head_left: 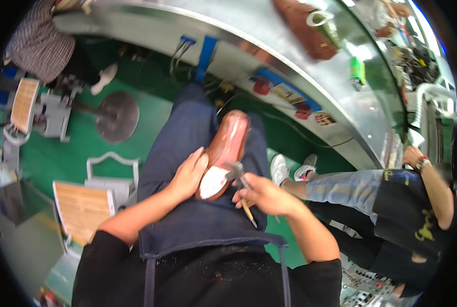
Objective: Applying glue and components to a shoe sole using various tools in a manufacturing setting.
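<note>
right hand point(259, 194): closed round hammer point(235, 170) | brown leather shoe point(227, 146): left of that grip, lengthwise, brown end pointing away | left hand point(188, 174): along shoe's side, clasp can't tell

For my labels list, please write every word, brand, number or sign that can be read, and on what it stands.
None is readable.
Yellow marks on co-worker's black shirt: too blurred.
Green packet: any print too small.
Control panel: any labels too small.
Brown shoe: none legible.

The count is one hammer point(235, 171), one lap-held brown shoe point(229, 143), two wood-grained boards point(82, 209) and three white sneakers point(278, 169).
</note>
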{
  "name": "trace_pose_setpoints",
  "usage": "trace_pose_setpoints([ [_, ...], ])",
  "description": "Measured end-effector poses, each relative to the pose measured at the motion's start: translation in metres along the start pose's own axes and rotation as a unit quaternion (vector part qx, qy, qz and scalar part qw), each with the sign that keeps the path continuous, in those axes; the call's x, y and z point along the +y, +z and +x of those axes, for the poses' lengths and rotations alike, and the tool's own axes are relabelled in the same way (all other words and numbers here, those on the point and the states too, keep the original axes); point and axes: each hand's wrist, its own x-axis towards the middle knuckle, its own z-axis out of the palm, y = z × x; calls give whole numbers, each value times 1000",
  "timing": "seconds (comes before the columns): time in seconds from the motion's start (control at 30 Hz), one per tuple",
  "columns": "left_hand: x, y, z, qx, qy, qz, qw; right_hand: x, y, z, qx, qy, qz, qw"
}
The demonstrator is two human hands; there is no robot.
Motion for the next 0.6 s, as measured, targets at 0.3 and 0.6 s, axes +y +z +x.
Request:
trace_pose_setpoints([
  [0.3, 27, -5, 6, -113, -293, -365, 876, -20, -13, 30, -101, 53, -47, 992],
  [0.6, 22, -5, 2, -124, -279, -372, 877, -13, -4, 25, -59, 7, -89, 994],
])
